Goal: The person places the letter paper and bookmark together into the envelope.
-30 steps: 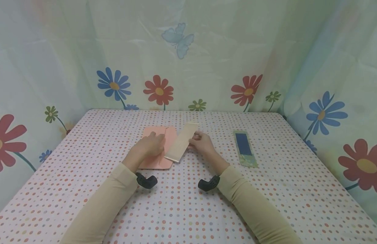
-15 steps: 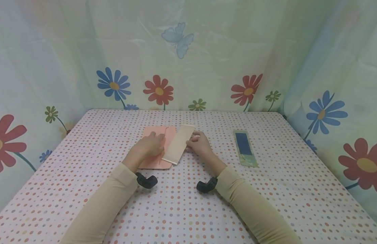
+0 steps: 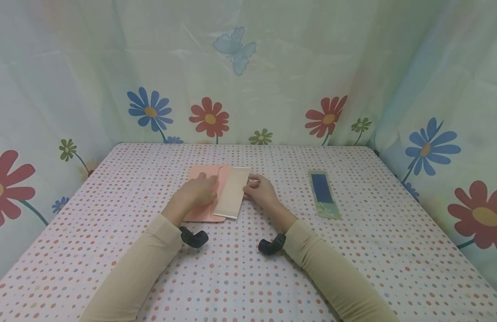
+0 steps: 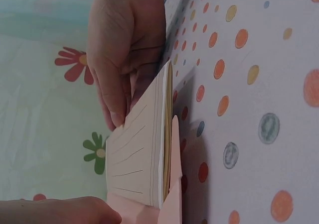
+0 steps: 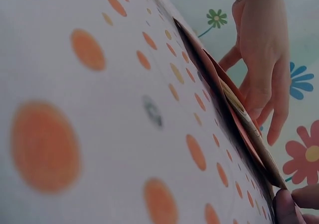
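A long cream folded paper [image 3: 233, 192] with thin lines across it and several layers at its edge [image 4: 165, 134] lies slanted over the right part of a pink envelope [image 3: 200, 214]. My right hand [image 3: 262, 190] pinches the paper's right long edge between thumb and fingers, also seen in the left wrist view. My left hand [image 3: 198, 190] rests on the envelope, its extended fingers pointing toward the paper. In the right wrist view, the left hand [image 5: 261, 55] has its fingers over the envelope's raised layer, with the paper's edge below them. How far the paper lies inside the envelope, I cannot tell.
A green floral card [image 3: 328, 210] with a dark blue panel [image 3: 322, 188] lies on the table to the right. The dotted tablecloth [image 3: 240, 277] covers the table, and flowered curtains [image 3: 272, 58] stand behind and at both sides.
My right hand has moved slightly left, bringing the cream paper further over the envelope and turning it straighter. The left hand has stayed in place on the envelope.
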`<state>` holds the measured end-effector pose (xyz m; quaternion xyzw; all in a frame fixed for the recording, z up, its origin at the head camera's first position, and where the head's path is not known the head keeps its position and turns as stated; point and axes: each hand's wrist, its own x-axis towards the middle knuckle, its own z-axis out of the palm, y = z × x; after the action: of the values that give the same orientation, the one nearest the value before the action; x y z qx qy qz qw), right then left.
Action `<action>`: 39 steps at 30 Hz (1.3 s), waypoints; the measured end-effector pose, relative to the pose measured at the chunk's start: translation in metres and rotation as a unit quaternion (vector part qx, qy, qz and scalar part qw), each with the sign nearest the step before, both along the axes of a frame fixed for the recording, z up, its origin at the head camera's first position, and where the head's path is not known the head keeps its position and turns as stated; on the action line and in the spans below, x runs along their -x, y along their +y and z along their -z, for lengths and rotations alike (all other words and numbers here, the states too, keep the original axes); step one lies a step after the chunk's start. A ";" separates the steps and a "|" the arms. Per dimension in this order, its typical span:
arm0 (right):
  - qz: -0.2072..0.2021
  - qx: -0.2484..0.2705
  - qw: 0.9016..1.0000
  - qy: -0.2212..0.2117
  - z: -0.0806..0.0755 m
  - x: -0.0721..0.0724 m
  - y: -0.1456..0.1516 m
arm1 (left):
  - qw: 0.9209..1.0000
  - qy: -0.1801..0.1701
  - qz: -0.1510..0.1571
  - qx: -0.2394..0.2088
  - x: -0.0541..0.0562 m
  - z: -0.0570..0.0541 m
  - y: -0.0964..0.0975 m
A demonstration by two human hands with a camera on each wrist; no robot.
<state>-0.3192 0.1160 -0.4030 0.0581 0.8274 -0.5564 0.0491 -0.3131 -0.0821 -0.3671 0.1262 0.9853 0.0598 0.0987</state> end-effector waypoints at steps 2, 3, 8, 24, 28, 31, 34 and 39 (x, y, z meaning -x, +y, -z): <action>-0.003 -0.005 1.000 0.002 0.000 0.000 0.000 | 1.000 -0.003 -0.002 -0.001 0.000 0.000 0.000; -0.004 -0.008 1.000 0.002 0.000 0.000 -0.001 | 1.000 -0.003 -0.002 -0.003 0.000 0.000 0.000; -0.010 -0.020 1.000 0.003 0.002 0.001 -0.002 | 1.000 -0.004 0.000 -0.005 0.000 0.000 -0.001; -0.049 -0.067 0.996 0.016 0.007 0.001 -0.009 | 1.000 0.000 -0.014 0.005 0.002 0.002 0.001; -0.061 -0.076 0.995 0.022 0.005 -0.001 -0.010 | 1.000 -0.001 -0.013 0.011 0.001 0.001 0.000; -0.072 -0.065 0.995 0.020 0.001 -0.004 -0.011 | 1.000 0.000 -0.009 0.014 0.002 0.001 0.000; -0.079 -0.059 0.995 0.020 -0.001 -0.007 -0.012 | 1.000 0.000 -0.006 0.013 0.002 0.000 0.000; -0.087 -0.057 0.994 0.023 -0.005 -0.010 -0.013 | 1.000 -0.004 -0.003 0.013 0.002 0.000 0.000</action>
<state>-0.3094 0.1030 -0.3982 -0.0246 0.8607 -0.5029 0.0746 -0.3148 -0.0826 -0.3666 0.1220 0.9859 0.0473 0.1040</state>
